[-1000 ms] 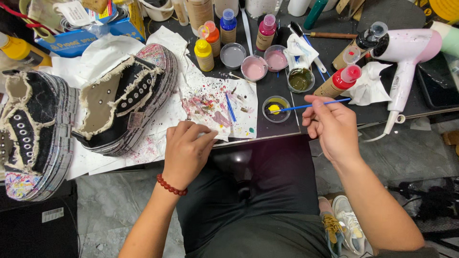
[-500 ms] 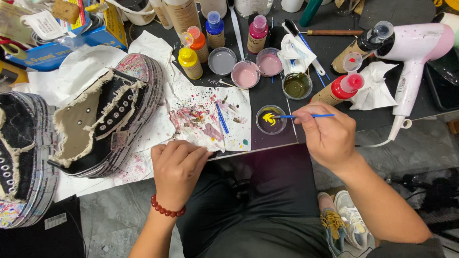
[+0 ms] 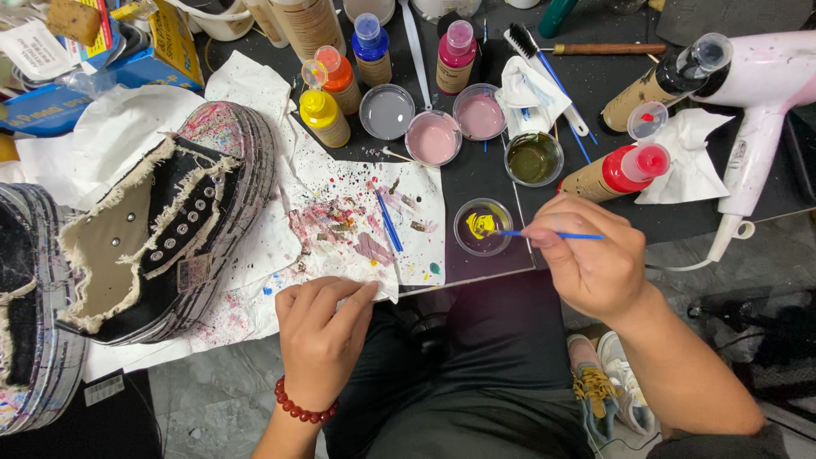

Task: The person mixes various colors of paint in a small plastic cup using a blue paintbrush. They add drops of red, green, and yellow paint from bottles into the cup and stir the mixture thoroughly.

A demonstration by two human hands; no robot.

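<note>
Head view looks straight down on a black desk (image 3: 595, 93) crowded with paint gear. Right hand (image 3: 591, 263) has its fingers (image 3: 544, 234) pinched shut around a thin blue brush (image 3: 544, 234), held nearly level, with its tip resting in yellow paint inside a small clear cup (image 3: 483, 227) near the desk's front edge. Left hand (image 3: 321, 336), with a red bead bracelet (image 3: 299, 410) at the wrist, lies curled at the front edge, fingertips pressing the lower edge of a paint-spattered white paper (image 3: 408, 191); it grips nothing. A second blue brush (image 3: 389, 223) lies loose on that paper. Behind the yellow cup stand four more round cups: grey (image 3: 387, 111), two pink (image 3: 433, 138) (image 3: 479, 111) and olive green (image 3: 534, 158). Squeeze bottles stand behind them: yellow (image 3: 321, 117), orange (image 3: 338, 78), blue (image 3: 371, 47) and magenta (image 3: 456, 55). A red-capped bottle (image 3: 612, 172) lies tilted just behind the right hand, its lid flipped open. A pale pink hair dryer (image 3: 761, 110) lies at far right. To the left, a black frayed sneaker (image 3: 161, 229) with a spattered sole rests on white paper, and part of a second sneaker (image 3: 30, 314) shows at the left edge.
</note>
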